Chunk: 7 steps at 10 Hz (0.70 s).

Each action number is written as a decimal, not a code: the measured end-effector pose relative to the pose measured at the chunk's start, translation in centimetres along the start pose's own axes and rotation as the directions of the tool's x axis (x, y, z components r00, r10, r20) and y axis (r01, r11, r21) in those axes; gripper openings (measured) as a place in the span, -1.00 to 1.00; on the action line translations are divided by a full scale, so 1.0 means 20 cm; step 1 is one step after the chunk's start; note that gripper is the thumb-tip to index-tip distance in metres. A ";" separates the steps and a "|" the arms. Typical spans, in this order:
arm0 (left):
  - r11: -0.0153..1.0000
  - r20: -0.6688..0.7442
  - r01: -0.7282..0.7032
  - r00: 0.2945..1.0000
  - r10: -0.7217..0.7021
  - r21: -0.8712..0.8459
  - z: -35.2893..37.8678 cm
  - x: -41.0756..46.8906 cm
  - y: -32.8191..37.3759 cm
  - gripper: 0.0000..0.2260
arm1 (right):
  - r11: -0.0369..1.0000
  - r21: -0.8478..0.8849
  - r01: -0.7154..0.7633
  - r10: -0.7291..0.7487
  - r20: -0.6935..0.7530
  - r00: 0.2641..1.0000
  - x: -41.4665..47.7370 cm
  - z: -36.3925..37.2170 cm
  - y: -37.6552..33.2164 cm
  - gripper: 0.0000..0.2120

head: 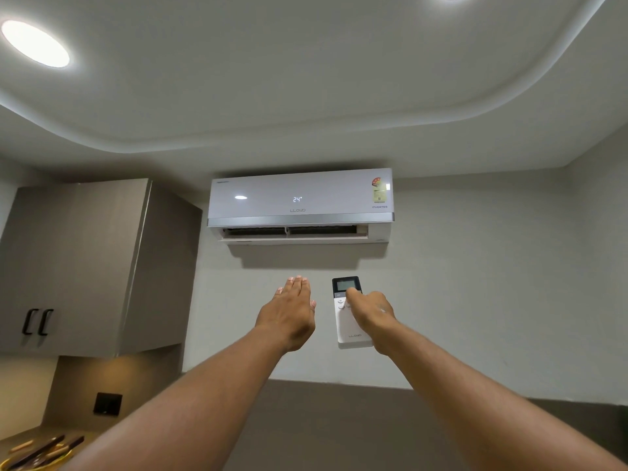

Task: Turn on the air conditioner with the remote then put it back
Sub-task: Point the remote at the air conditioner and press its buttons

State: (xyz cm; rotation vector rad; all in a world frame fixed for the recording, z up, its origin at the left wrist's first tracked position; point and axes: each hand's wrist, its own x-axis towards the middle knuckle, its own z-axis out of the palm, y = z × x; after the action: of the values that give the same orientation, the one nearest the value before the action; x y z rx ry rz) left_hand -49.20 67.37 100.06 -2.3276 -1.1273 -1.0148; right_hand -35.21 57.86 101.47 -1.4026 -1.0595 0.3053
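The white air conditioner (300, 205) is mounted high on the wall, its display reads 24 and its lower flap stands open. A white remote (347, 321) with a dark screen at its top points upward below the unit. My right hand (372, 312) is shut on the remote, with the thumb resting on the buttons just under the screen. My left hand (292, 311) is raised to the left of the remote, flat with the fingers held together, and holds nothing. Both arms stretch up toward the unit.
A grey wall cabinet (88, 266) with two black handles hangs at the left. Under it a counter corner (37, 450) holds utensils, and a black switch plate (107, 403) sits on the wall. Two round ceiling lights glow above.
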 end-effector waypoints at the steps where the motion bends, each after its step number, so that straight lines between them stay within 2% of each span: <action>1: 1.000 0.000 0.001 1.000 -0.001 -0.002 -0.01 -0.01 0.01 -0.48 | 1.000 0.002 -0.001 0.001 -0.001 1.000 -0.01 0.00 0.00 -0.79; 7: 1.000 0.012 -0.005 1.000 0.005 0.003 -0.04 -0.03 0.03 -0.49 | 1.000 -0.011 -0.001 0.001 0.004 1.000 -0.03 -0.01 -0.02 -0.81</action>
State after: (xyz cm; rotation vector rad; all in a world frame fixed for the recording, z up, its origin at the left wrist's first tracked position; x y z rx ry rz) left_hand -49.36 66.27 100.17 -2.3357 -1.1270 -0.9975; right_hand -35.59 57.19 101.61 -1.4135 -1.0655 0.3038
